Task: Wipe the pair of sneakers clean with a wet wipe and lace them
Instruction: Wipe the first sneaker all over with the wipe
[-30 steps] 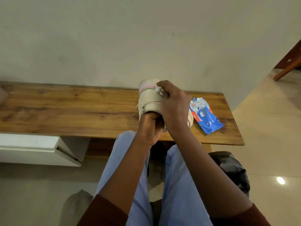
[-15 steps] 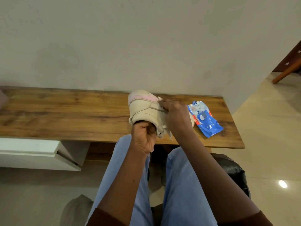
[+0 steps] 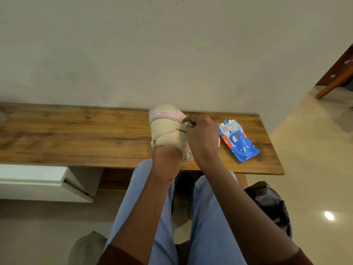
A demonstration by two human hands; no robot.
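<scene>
One beige sneaker (image 3: 166,129) with a pink band is being held over the wooden bench (image 3: 76,136). The left hand (image 3: 167,161) is gripping its near end, fingers tucked out of sight. The right hand (image 3: 202,136) is pinching a white wet wipe (image 3: 188,123) against the shoe's right side, covering much of it. A blue wipes pack (image 3: 238,142) is lying on the bench just to the right, and a black bag (image 3: 267,199) is sitting on the floor nearer.
</scene>
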